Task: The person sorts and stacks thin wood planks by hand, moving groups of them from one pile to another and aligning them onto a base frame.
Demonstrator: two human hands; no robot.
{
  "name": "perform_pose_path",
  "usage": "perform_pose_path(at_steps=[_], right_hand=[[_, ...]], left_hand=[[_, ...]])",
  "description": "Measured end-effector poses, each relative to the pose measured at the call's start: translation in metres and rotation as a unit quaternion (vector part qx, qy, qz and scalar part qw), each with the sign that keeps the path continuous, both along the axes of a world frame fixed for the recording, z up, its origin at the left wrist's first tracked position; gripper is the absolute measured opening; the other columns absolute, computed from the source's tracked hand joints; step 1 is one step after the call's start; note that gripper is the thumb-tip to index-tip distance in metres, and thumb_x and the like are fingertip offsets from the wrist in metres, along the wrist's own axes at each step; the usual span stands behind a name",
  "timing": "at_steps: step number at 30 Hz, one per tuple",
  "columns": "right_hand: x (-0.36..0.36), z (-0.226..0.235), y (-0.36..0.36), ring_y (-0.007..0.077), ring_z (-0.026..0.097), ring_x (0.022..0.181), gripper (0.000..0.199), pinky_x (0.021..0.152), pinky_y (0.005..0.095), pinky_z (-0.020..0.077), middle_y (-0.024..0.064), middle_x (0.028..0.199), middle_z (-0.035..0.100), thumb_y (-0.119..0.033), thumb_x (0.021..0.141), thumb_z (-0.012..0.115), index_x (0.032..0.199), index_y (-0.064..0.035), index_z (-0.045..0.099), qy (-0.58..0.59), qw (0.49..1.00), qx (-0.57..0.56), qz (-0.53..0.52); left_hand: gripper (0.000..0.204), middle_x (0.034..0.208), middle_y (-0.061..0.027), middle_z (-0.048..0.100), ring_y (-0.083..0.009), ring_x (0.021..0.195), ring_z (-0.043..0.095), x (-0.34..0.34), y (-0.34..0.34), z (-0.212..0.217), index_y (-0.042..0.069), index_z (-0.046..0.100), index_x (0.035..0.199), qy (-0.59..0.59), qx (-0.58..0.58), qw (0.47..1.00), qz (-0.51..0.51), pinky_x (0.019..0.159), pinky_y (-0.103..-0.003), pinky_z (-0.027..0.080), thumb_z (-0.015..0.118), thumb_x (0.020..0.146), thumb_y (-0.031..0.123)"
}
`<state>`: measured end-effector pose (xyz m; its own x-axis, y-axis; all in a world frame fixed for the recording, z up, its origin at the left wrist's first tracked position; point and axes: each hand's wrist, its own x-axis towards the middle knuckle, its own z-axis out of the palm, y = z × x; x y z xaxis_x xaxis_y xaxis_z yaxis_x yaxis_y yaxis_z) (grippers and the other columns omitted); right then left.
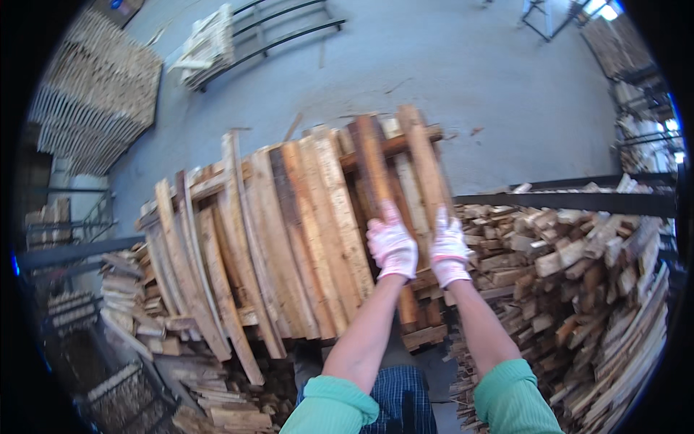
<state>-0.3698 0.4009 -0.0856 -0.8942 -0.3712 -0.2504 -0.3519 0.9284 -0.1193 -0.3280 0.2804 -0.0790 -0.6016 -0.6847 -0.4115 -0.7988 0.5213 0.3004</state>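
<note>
Spanning the left, long tan wooden planks (275,239) lie side by side; your white-and-pink gloved left hand (393,247) rests on a dark brown wooden plank (372,163), your matching-gloved right hand (448,252) at a light brown wooden plank's (424,159) near end. Whether either clamps, I cannot tell.

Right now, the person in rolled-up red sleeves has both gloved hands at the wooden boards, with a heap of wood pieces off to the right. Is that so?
Not quite: the head view shows the rolled-up sleeves are light green, not red. The rest holds: gloved left hand and right hand at the wooden boards, heap of wood pieces to the right.
</note>
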Motion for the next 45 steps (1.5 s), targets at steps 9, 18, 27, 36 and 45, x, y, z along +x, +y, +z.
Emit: perform_pose_path(at_steps=[9,18,27,36,45], right_hand=[[0.005,-0.021,0.014,0.0481,0.039,0.136,0.085,0.115,0.0466,0.0329,0.031,0.148,0.038,-0.031,0.093,0.067,0.161,-0.0182,0.017,-0.044,0.988,-0.143,-0.027],[0.087,-0.009,-0.102,0.0484,0.048,0.127,0.082,0.107,0.0474,0.0416,0.0287,0.144,0.04,-0.04,0.091,0.068,0.158,-0.0184,0.025,-0.091,0.979,-0.181,0.01],[0.105,0.067,-0.162,0.0428,0.054,0.121,0.066,0.103,0.0497,0.045,0.0247,0.135,0.05,-0.023,0.089,0.07,0.147,-0.0096,0.043,0.12,0.976,-0.052,0.172],[0.286,0.043,-0.436,0.0374,0.035,0.145,0.075,0.116,0.0404,0.0325,0.0295,0.153,0.037,-0.047,0.099,0.053,0.153,0.0005,0.03,-0.329,0.894,-0.304,-0.012],[0.362,0.05,-0.488,0.0357,0.053,0.128,0.072,0.107,0.0384,0.0449,0.0284,0.151,0.039,-0.051,0.102,0.043,0.153,-0.0045,0.025,-0.408,0.849,-0.31,-0.131]], left_hand=[[0.057,0.142,-0.0181,0.05,-0.0351,0.131,0.045,0.125,-0.089,0.074,0.005,0.049,0.142,0.457,0.082,0.885,0.03,0.108,-0.047,0.04,0.068,0.091,0.022],[0.08,0.115,-0.0224,0.057,-0.0354,0.095,0.065,0.349,-0.253,0.048,0.01,0.026,0.155,-0.201,-0.17,0.963,0.059,0.084,-0.048,0.049,0.065,0.09,0.033],[0.08,0.105,-0.0255,0.056,-0.036,0.077,0.064,0.341,-0.332,0.117,0.016,0.025,0.158,0.161,-0.168,0.968,0.094,0.063,-0.045,0.057,0.067,0.091,0.029],[0.07,0.144,-0.0243,0.043,-0.0479,0.129,0.045,0.341,-0.42,0.073,0.012,0.038,0.149,0.041,-0.145,0.987,0.045,0.106,-0.055,0.041,0.061,0.094,0.049],[0.079,0.148,-0.0332,0.038,-0.0446,0.135,0.044,0.392,-0.423,0.033,-0.002,0.02,0.154,0.178,0.109,0.949,0.236,0.113,-0.046,0.038,0.063,0.094,0.023]])
